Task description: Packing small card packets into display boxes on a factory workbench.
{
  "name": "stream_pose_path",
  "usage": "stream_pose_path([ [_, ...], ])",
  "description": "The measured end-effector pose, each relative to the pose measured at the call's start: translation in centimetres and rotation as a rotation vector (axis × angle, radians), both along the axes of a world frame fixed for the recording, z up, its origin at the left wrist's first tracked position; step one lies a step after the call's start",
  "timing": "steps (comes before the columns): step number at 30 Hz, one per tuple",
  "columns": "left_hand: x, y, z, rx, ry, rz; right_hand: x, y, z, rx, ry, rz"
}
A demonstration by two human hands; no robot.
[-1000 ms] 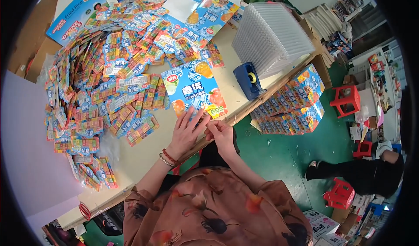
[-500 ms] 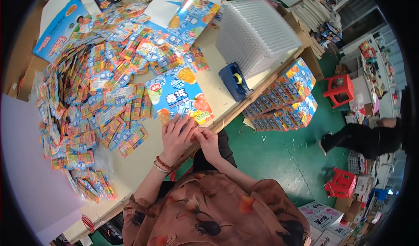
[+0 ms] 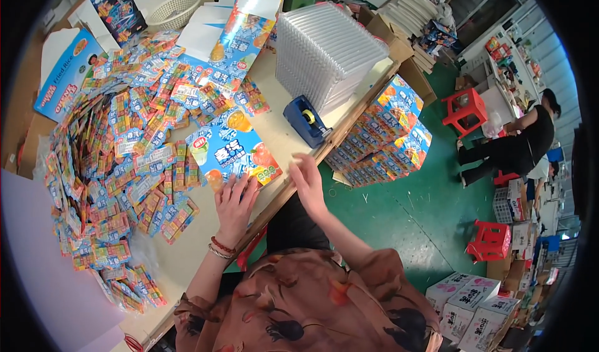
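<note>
My left hand [image 3: 234,207] is open, its spread fingers lying on the near edge of a flat blue box [image 3: 240,143] with printed fruit pictures. My right hand [image 3: 307,181] is raised near the table's front edge, off the box. Its fingers are stretched out and slightly apart, with nothing visible in them. Just beyond it stands a dark blue tape dispenser [image 3: 304,126] with a yellow core. To the left of the box spreads a big heap of small colourful blister-type packs [image 3: 150,158].
A stack of clear plastic trays [image 3: 331,52] stands behind the dispenser. More printed boxes [image 3: 390,133] are stacked beyond the table edge. A basket [image 3: 175,10] sits at the back. Red stools [image 3: 490,241], white cartons [image 3: 471,305] and a person [image 3: 530,140] are to the right.
My hands were together at the box's near edge; the right has moved away right and forward, toward the dispenser. My left stays on the box. The view has shifted; the person at right shows more fully.
</note>
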State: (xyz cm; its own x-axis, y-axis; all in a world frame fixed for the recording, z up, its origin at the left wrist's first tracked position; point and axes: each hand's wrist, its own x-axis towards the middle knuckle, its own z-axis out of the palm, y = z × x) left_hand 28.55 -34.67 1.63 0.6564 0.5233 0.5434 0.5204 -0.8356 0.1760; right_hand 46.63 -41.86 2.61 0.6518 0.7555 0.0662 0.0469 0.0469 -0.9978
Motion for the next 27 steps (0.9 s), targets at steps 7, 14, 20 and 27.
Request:
stream_pose_path([
  [7,-1.7,-0.7,1.0,-0.252,0.023,-0.043,4.8,8.2,-0.3,-0.479,-0.125,0.718],
  [14,-4.1,-0.6,-3.4,-1.214,-0.682,0.058,2.8,7.8,0.9,-0.493,-0.104,0.807],
  [20,-3.3,-5.6,3.7,-0.952,-0.561,-0.165,3.8,0.1,2.1,-0.148,0.425,0.682],
  [27,1.1,-6.9,9.8,-0.522,-0.188,-0.792,9.3,-13.7,1.8,0.415,0.693,0.077],
])
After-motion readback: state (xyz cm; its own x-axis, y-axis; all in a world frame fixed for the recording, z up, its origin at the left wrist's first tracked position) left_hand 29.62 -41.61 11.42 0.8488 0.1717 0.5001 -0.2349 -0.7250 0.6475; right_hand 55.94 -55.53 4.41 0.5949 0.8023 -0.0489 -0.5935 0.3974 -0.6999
